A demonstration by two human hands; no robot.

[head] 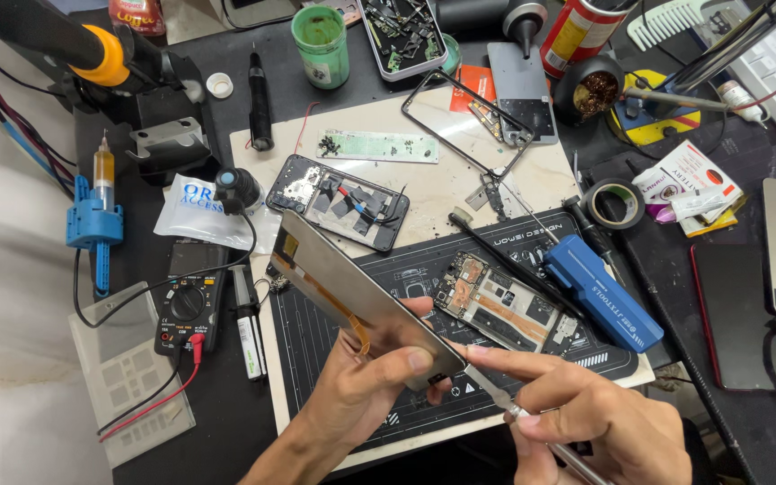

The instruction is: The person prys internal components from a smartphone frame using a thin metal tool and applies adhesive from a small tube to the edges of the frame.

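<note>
My left hand (365, 382) grips a flat grey phone display panel (352, 283) by its lower end, tilted up above the dark work mat (334, 346). An orange flex ribbon hangs from the panel's underside. My right hand (586, 418) holds thin metal tweezers (487, 386) whose tip touches the panel's lower corner. An opened phone body (500, 305) with exposed copper parts lies on the mat just beyond both hands.
A second opened phone (339, 199) and a bare metal frame (469, 121) lie on the beige board. A blue tool case (599, 292), tape roll (615, 202), multimeter (186, 310), green cup (321, 45), parts tray (401, 36) and soldering stand (599, 90) crowd the bench.
</note>
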